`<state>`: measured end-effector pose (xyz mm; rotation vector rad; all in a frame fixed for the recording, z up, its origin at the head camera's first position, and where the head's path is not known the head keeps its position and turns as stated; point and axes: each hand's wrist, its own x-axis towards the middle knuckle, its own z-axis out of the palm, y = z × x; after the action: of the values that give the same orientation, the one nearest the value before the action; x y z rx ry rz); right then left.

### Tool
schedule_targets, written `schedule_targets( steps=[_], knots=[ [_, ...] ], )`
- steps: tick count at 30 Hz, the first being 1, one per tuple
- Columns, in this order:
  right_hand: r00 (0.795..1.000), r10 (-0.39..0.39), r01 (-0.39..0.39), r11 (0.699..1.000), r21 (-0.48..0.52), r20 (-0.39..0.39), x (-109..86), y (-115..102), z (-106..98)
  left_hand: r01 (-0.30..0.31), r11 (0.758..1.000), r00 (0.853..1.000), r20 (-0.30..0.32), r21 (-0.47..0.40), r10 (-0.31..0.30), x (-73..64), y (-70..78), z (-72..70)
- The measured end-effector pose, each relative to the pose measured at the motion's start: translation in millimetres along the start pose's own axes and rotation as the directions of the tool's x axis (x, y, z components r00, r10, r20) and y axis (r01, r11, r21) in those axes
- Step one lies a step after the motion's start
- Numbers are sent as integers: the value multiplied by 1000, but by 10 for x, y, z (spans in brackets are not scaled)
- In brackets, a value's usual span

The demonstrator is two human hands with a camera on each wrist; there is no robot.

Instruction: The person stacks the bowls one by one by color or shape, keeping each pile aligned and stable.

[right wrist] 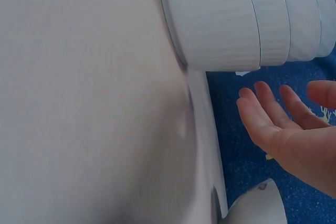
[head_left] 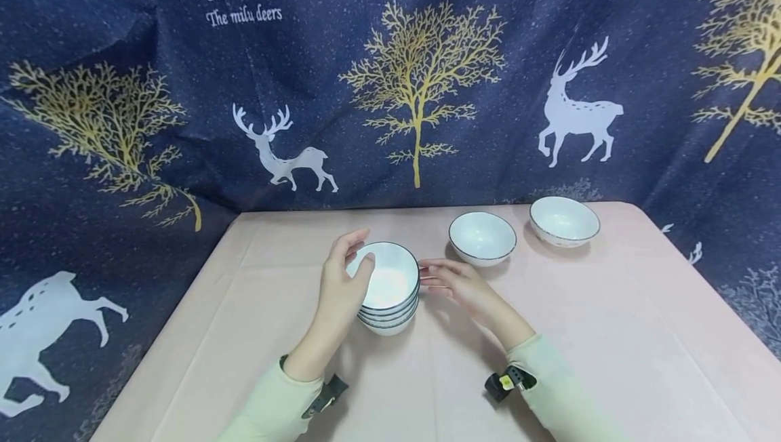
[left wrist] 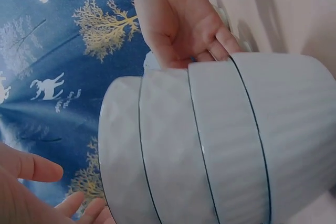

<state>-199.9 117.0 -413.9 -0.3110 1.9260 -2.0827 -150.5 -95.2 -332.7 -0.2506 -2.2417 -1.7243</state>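
A stack of white bowls (head_left: 390,276) with thin dark rims stands upright on the table. Its ribbed and dimpled outer walls (left wrist: 168,145) show in the left wrist view. On its left side is my left hand (head_left: 346,286), thumb raised over the top rim in the head view and fingers loosely bent beyond it. Thumb and fingers are spread apart beside the top bowl in the left wrist view. My right hand (head_left: 457,286) is on the stack's other side, its extended fingers pointing at the wall. In the right wrist view, a small gap separates those fingertips (right wrist: 245,93) from the bowls.
Two single white bowls stand at the back right, one (head_left: 482,237) just beyond my right hand and another (head_left: 564,220) farther right. A pale pink cloth (head_left: 244,333) covers the table. Behind its far edge hangs a dark blue curtain (head_left: 378,157) printed with deer and trees.
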Motion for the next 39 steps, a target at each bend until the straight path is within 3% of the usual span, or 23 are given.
schedule_targets(
  steps=[9,18,34,39],
  knots=[
    [1000,-7,7,1000,-25,-9,-49,-52,-105,-78,994,996,-39,-81,75,-61,150,144],
    [997,-77,77,997,-10,2,-126,-136,-277,-172,976,985,-18,-136,171,-123,281,405],
    [981,-192,189,981,-52,-41,-258,-271,-630,-173,944,983,12,-281,184,-148,303,1027],
    [970,-232,232,973,-15,-74,-301,-309,-768,-125,949,991,17,-290,135,-75,212,1266]
  ],
)
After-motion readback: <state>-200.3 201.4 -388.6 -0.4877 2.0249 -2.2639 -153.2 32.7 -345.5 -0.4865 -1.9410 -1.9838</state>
